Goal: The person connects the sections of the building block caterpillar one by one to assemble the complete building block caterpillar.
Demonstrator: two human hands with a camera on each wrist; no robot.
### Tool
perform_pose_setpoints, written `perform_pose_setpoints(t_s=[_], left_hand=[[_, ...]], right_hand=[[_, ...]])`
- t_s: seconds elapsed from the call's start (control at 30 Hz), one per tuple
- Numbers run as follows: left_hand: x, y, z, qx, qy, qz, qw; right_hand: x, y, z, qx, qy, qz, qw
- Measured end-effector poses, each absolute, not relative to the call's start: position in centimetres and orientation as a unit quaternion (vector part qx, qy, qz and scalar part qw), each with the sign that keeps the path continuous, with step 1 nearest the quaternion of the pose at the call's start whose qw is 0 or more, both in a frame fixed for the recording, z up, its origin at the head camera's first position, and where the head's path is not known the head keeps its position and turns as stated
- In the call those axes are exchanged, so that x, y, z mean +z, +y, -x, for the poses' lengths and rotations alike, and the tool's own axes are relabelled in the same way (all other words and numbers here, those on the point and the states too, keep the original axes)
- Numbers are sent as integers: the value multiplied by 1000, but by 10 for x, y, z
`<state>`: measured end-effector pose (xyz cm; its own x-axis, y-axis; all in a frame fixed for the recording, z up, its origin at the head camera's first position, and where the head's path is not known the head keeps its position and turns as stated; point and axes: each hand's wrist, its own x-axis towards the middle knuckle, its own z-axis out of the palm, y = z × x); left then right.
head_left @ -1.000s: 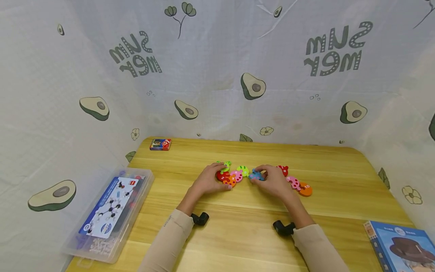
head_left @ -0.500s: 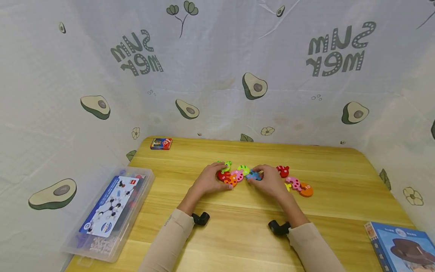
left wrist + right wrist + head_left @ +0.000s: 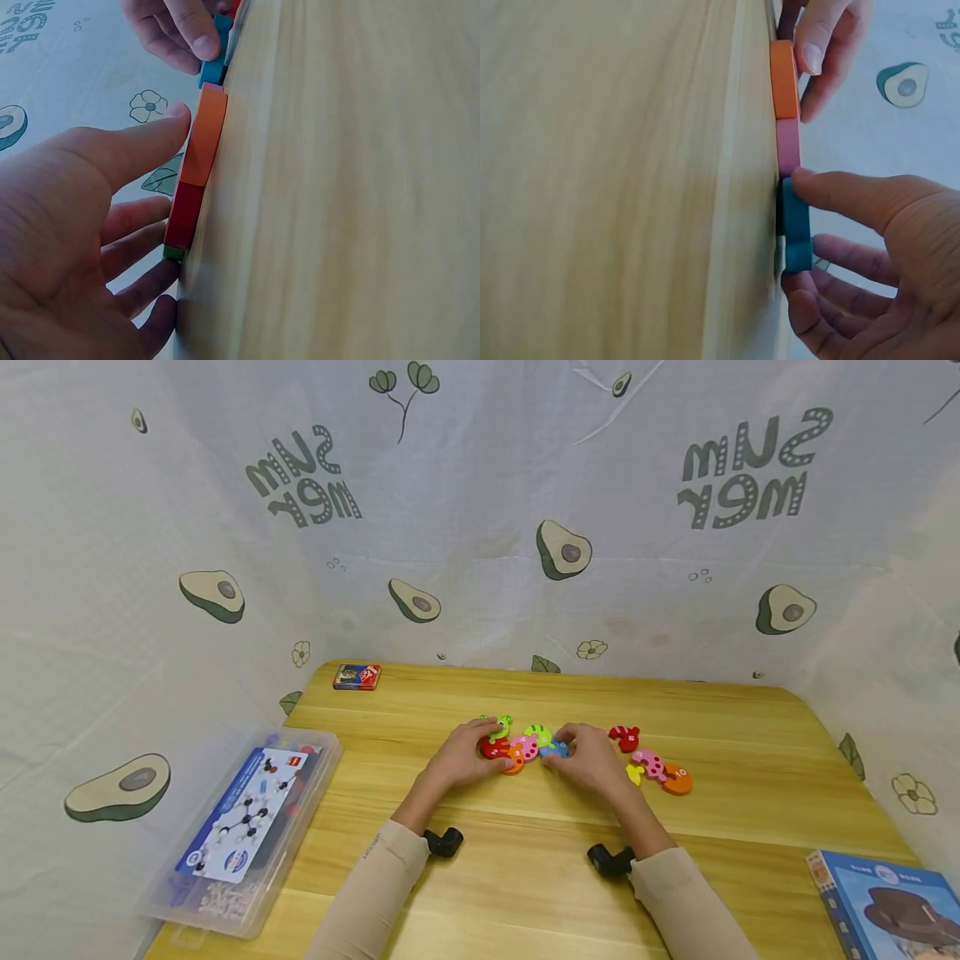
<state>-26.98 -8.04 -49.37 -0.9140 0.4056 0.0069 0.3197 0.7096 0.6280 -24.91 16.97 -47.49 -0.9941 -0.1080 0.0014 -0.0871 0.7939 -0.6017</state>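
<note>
Blue puzzle piece (image 3: 797,221) has slid left beside the green piece (image 3: 537,733); my right grip (image 3: 591,758) pinches it, my left grip (image 3: 457,757) half-curls round the red piece (image 3: 185,217).

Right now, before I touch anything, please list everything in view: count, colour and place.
Green pieces: 2, bright green, left cluster.
Red pieces: 2, red, left cluster and right group.
Orange pieces: 2, orange, both groups.
Pink pieces: 2, pink, both groups.
Blue piece: 1, blue, left cluster's right end.
Yellow piece: 1 visible, yellow, right group.
Small box: 1, blue and red, far left corner.
Clear case: 1, transparent, table's left side.
Book or box: 1, mostly blue, near right corner.
Table: 1, yellow-brown, beneath pieces.
Cloth: count unclear, pale avocado-printed, back and both sides.
Wrist devices: 2, black, at both wrists.
Sleeves: 2, beige, both forearms.
Left hand: 1, bare, around left cluster.
Right hand: 1, bare, holding the blue piece.
</note>
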Motion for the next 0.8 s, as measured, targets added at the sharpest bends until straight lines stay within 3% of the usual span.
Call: perform_pose_setpoints(t_s=[0.37, 0.8], left_hand=[[-494, -77, 269, 301, 925, -219, 71], [-494, -80, 269, 275, 936, -209, 63]], right_hand=[[-476, 177, 249, -327, 943, 52, 26], [-466, 237, 224, -329, 942, 65, -26]])
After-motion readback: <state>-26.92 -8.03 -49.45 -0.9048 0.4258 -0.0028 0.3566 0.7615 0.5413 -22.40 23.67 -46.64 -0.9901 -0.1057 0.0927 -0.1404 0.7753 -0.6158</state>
